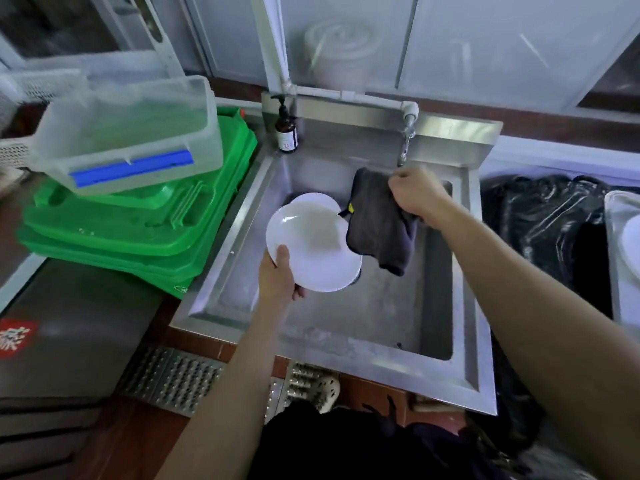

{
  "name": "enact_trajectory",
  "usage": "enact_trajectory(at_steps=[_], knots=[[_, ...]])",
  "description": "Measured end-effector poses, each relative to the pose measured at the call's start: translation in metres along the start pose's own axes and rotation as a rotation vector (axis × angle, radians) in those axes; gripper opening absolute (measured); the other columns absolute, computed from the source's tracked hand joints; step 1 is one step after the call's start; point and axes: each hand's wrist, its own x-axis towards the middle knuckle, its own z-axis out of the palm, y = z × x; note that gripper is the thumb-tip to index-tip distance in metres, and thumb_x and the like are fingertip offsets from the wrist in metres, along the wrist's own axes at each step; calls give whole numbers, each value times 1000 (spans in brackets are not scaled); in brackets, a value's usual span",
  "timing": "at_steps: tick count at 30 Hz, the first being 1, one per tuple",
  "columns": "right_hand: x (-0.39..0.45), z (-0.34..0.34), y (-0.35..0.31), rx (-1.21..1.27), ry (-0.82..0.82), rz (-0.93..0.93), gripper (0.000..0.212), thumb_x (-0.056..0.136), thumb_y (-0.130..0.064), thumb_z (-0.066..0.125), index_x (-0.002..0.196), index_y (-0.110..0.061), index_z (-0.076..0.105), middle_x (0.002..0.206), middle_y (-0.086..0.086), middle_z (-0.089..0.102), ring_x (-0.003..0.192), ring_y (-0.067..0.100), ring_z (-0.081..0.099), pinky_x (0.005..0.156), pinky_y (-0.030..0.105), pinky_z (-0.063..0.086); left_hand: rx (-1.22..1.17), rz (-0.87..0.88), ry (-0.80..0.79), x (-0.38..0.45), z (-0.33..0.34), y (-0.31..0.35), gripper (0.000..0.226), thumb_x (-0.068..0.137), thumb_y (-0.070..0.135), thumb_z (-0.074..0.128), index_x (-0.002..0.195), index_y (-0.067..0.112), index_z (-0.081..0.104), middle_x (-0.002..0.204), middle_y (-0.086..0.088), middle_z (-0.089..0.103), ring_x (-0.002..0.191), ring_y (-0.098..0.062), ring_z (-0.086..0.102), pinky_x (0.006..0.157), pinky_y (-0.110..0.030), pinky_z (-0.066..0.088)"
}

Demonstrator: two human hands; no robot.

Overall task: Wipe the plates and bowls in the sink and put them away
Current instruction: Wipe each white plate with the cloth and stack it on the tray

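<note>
Nearest: dark clothing at bottom edge, a pale perforated shoe (323,389) on a metal floor grate (173,379) over red-brown tile. Bottom left, a dark grey box (69,334) bearing a red label (17,337) with white characters, too blurred to read.

Stainless sink (346,362) ahead, basin floor wet and streaked.

Left hand (280,282) gripping a white plate (311,247) by its near-left rim, thumb curled over the top, fingers underneath. Plate held tilted above the basin, not resting on it. Second white dish (315,200) just behind and partly covered by the held plate; plate or bowl, cannot tell.

Right hand (415,195) clenched on the top of a dark grey cloth (377,223), held up under the tap (407,140). Cloth hanging down, lower left edge overlapping the plate's right rim. Small yellow tag (350,207) on cloth's left edge, no legible text.

Left of sink: stack of green plastic trays (138,230), topped by a clear plastic tub (131,133) with a blue clip (131,168), sitting tilted.

Back-left sink corner: brown pump bottle (286,131), white label with a small red mark, wording unreadable.

Right of sink: black plastic sheeting (540,216), a clear container (623,258) at frame edge with something white inside.

Far: white pipe (346,95) feeding the tap, blurred panels behind.
</note>
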Motion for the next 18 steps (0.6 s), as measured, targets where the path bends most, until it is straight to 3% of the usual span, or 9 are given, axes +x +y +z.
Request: enact_trajectory(at_steps=[6,8,10,11,12,14,16,18], knots=[[-1,-3,-72,-346,147,-461,13,94,-19,49,81,-19,50,79,14,56,77,38,50,65,37,33,-59,-33,-91,28,2,27,40,116,45,41,128,13,62,79,-14,66,40,-24,48,39,-28,36],[-8,32,-62,-422,72,-530,13,92,-27,50,81,-21,51,85,16,64,81,41,59,66,37,34,-90,-31,-107,36,2,34,45,116,48,40,121,9,63,67,-12,62,40,-24,48,39,-27,35],[-17,72,-38,-499,-75,-485,25,97,-40,53,85,-19,59,99,12,68,99,38,65,72,36,41,-114,-1,-125,42,0,41,50,117,50,38,113,7,63,59,-12,58,40,-25,49,41,-27,34],[-18,89,-24,-515,-93,-469,31,100,-48,55,97,-20,67,111,10,67,113,35,63,81,37,46,-119,13,-138,44,-2,43,51,117,50,37,111,7,64,59,-11,58,40,-25,50,42,-26,34],[-16,104,-11,-514,-55,-483,40,101,-54,54,119,-22,70,130,10,64,128,34,56,96,40,49,-117,10,-148,47,-3,43,52,117,51,36,109,7,64,59,-11,58,40,-25,50,42,-26,34],[-10,125,4,-484,-11,-528,63,105,-60,43,158,-27,49,166,10,41,155,32,32,125,51,30,-107,-9,-158,48,-5,42,54,116,52,36,109,7,64,59,-12,59,38,-24,51,40,-25,35],[-11,140,9,-468,-79,-501,71,107,-62,27,170,-32,20,179,4,12,166,25,4,132,55,8,-82,0,-159,47,-7,43,51,116,52,37,108,9,64,60,-12,60,37,-25,51,37,-24,35],[-30,158,13,-453,-174,-521,73,107,-63,16,172,-31,4,179,2,-7,165,22,-13,132,54,-2,-56,-11,-139,52,-13,42,48,116,52,39,107,13,66,63,-13,61,37,-25,51,38,-24,37]])
